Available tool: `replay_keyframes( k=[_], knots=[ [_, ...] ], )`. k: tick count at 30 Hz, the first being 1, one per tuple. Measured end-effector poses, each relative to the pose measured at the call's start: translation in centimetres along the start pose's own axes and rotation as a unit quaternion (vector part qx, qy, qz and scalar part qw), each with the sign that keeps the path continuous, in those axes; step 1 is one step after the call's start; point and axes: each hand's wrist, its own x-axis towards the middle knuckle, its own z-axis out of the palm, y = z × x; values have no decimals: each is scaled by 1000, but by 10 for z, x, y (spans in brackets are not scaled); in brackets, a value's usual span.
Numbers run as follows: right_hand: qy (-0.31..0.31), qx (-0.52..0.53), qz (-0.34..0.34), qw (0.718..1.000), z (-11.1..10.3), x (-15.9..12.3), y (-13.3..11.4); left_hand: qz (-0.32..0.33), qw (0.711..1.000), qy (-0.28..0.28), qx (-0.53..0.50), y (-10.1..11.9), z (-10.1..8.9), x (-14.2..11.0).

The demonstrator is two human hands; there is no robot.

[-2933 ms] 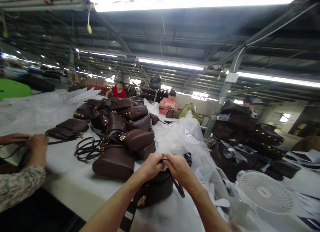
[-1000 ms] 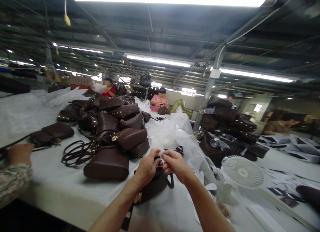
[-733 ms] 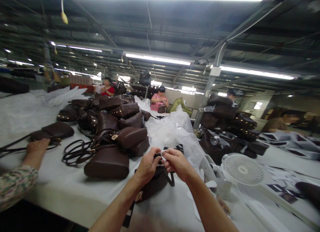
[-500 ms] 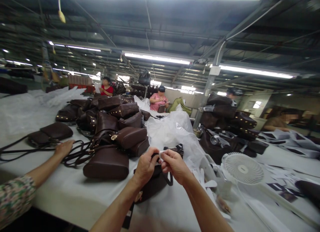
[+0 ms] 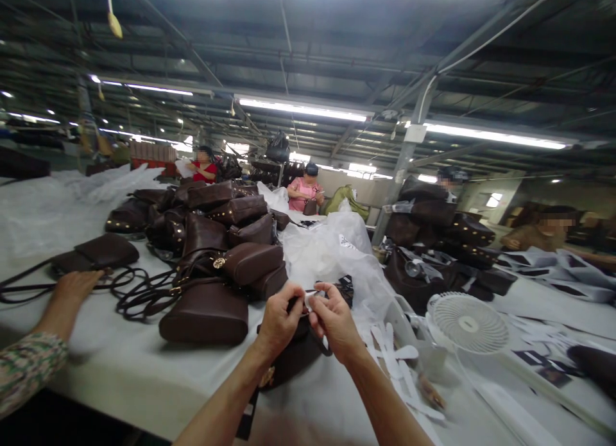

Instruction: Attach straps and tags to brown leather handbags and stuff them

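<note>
Both of my hands meet over a dark brown handbag [image 5: 293, 359] lying on the white table [image 5: 144, 369] in front of me. My left hand [image 5: 279, 321] is closed on the bag's dark strap near its top. My right hand [image 5: 332, 321] pinches a small white piece at the same spot, fingers closed. The bag's lower part, with a gold metal fitting, shows below my left wrist. What exactly the white piece is I cannot make out.
A heap of brown handbags [image 5: 226, 247] with tangled straps lies left of my hands. A co-worker's hand [image 5: 72, 285] rests on a strap at far left. Clear plastic bags [image 5: 332, 253], white strips [image 5: 394, 362] and a small white fan [image 5: 466, 324] sit to the right. Other people work behind.
My hands stay together on the bag's strap, with the white piece appearing between my fingers. The co-worker's hand reached toward the strap tangle, then drew back left. The view shifted slightly.
</note>
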Motion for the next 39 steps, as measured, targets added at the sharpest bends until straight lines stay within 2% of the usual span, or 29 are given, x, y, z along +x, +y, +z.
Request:
replay_keyframes(
  k=[6, 11, 16, 22, 24, 29, 31, 34, 37, 39],
  knots=[
    [3, -22, -37, 999, 1, -4, 4, 1, 999, -21, -26, -3, -3, -1],
    [-2, -13, -24, 1000, 2, -6, 7, 4, 999, -31, -11, -1, -5, -3],
    [36, 17, -23, 999, 6, -8, 5, 37, 999, -13, 31, -2, -6, -3],
    [19, 15, 15, 1000, 1, -6, 1, 16, 999, -52, -8, -4, -10, -2],
    [7, -3, 2, 1000, 1, -7, 1, 12, 999, -45, 8, -3, -10, -3],
    [-8, -46, -19, 999, 3, -10, 3, 19, 998, 11, 64, 0, -6, -5],
    [-19, -34, -3, 999, 2, -10, 1, 20, 997, 13, 68, -1, -5, -4],
    [-31, 6, 55, 998, -3, -7, -3, 25, 998, 3, 64, -2, -5, -2],
    [-33, -64, 77, 994, -9, 1, -9, 21, 998, -8, 54, -3, -5, 0],
    [-56, -188, 38, 980, -12, 5, -15, 17, 999, -11, 47, -3, -6, 2]
  ],
)
